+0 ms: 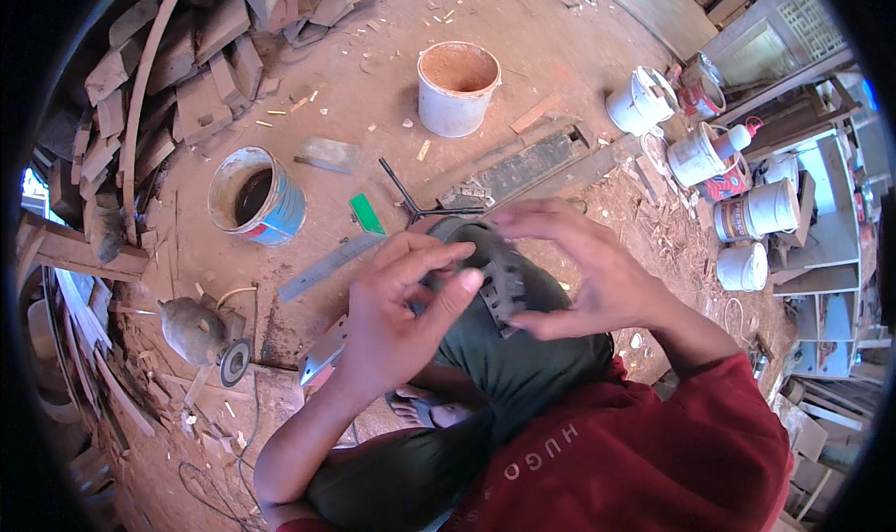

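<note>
My right hand (593, 275) spans a dark, notched metal piece (505, 287) over my knee, fingers at its upper end and thumb at its lower end. Beside it, my left hand (401, 294) is curled in a pinch, thumb and forefinger tips close together near the piece's left edge. Anything between those tips is too small to make out. Just beyond the hands, a black T-shaped wrench (403, 189) lies on the ground next to a green flat piece (367, 214). A steel ruler (327, 269) rests to the left, partly behind my left hand.
A white bucket (455, 112) stands ahead, and an open paint bucket (282, 219) at left. Beyond my knee lies a long metal-topped board (523, 166). A grinder (196, 325) with a disc sits at left, near stacked wood blocks (201, 107). Several tubs (758, 208) line the right.
</note>
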A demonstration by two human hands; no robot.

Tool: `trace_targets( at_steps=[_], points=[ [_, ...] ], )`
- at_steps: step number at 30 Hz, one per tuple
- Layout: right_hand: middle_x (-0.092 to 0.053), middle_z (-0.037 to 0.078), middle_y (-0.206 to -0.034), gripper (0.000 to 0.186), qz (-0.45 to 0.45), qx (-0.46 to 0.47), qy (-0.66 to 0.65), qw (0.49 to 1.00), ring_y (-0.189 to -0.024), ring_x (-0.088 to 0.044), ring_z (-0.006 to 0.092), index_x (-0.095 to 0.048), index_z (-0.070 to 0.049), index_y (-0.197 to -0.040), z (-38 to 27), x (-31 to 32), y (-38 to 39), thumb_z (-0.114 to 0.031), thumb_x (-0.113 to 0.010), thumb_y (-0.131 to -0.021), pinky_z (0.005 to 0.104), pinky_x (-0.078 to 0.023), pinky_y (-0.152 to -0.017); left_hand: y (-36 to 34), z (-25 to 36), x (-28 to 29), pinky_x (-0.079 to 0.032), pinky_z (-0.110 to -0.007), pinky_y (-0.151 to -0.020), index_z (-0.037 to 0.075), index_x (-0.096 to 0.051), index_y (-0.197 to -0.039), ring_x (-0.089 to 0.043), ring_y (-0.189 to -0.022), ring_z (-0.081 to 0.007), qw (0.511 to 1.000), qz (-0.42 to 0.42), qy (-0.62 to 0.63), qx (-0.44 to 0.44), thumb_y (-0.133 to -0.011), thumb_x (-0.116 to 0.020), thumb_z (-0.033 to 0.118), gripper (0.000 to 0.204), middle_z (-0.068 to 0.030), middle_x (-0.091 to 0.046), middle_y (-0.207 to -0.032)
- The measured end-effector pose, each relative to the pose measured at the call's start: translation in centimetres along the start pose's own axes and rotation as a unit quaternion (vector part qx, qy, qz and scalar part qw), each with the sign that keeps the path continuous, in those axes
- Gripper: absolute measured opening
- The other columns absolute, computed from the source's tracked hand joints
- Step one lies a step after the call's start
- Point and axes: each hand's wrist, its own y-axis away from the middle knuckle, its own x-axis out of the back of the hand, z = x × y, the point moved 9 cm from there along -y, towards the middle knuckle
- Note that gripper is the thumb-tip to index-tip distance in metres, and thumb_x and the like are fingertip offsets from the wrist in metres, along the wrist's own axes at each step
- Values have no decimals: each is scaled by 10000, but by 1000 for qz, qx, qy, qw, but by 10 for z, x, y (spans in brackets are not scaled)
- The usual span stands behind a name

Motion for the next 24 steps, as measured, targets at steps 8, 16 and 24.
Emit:
trace_targets(
  at_steps=[8,16,24],
  points=[
    [-524,236,-1416,855,-87,-99,22,991,-1321,-503,411,-404,-54,-1460,34,-33,79,-252,-853,-760,460,-365,-1152,12,10,-33,-412,-448,-1021,126,-726,-1137,-522,-1251,-291,885,-106,-388,-235,-725,-835,360,486,-32,-622,-1260],
    [-541,237,-1380,768,-76,-81,78,991,-1245,-546,420,-436,-11,-1374,29,-37,74,-241,-832,-756,484,-413,-1101,17,0,-38,-369,-461,-1087,138,-691,-1222,-487,-1309,-283,848,-144,-454,-232,-781,-783,407,524,-44,-595,-1339],
    [-559,175,-1377,932,-17,-218,-23,976,-1229,-577,313,-372,-29,-1504,64,6,75,-162,-839,-708,425,-427,-1107,19,3,-39,-357,-460,-1108,150,-648,-1305,-481,-1338,-265,850,-137,-456,-226,-780,-784,411,602,-38,-587,-1360]
  ],
)
